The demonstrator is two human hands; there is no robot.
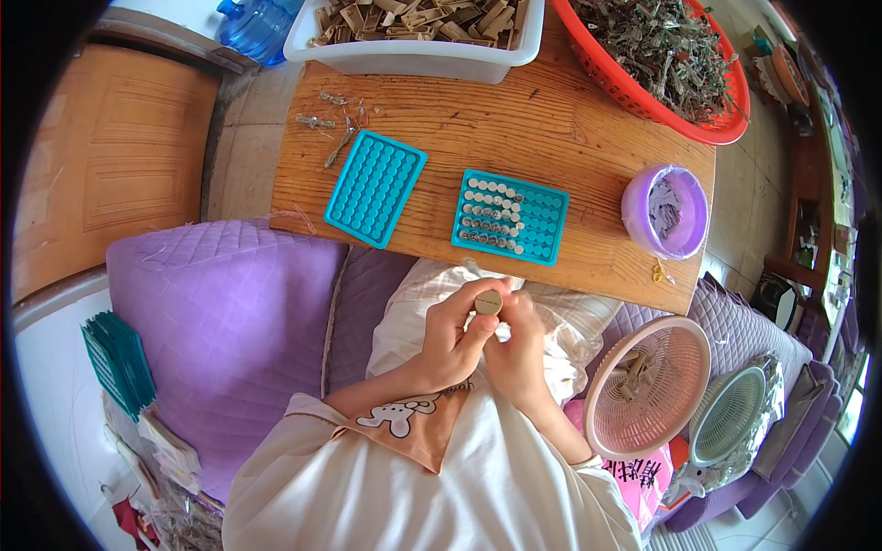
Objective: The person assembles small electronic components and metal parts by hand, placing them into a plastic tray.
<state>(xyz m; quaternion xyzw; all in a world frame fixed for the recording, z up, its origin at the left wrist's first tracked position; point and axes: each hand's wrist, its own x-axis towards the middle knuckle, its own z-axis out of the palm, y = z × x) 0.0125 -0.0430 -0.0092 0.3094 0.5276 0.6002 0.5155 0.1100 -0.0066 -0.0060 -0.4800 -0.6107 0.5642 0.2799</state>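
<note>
Above my lap, my left hand [450, 342] is closed around a small tan piece with a round, flat end [488, 302] facing up. My right hand [516, 354] presses against it from the other side, its fingers curled and partly hidden. The rest of the piece is out of sight inside my hands. Just beyond them, on the wooden table, lies a teal tray [542, 253] of round wells, with rows of small silvery-white round pieces [491, 207] over its left part. To its left is a second teal tray [377, 188], whose wells show no such pieces.
On the table [441, 110] stand a white bin [413, 62] of tan pieces, a red basket [625, 92] of clear-and-dark scraps and a purple-rimmed tub [634, 220]. A pink basket [602, 404] and a green basket [726, 418] sit at my right. Stacked teal trays [119, 363] are far left.
</note>
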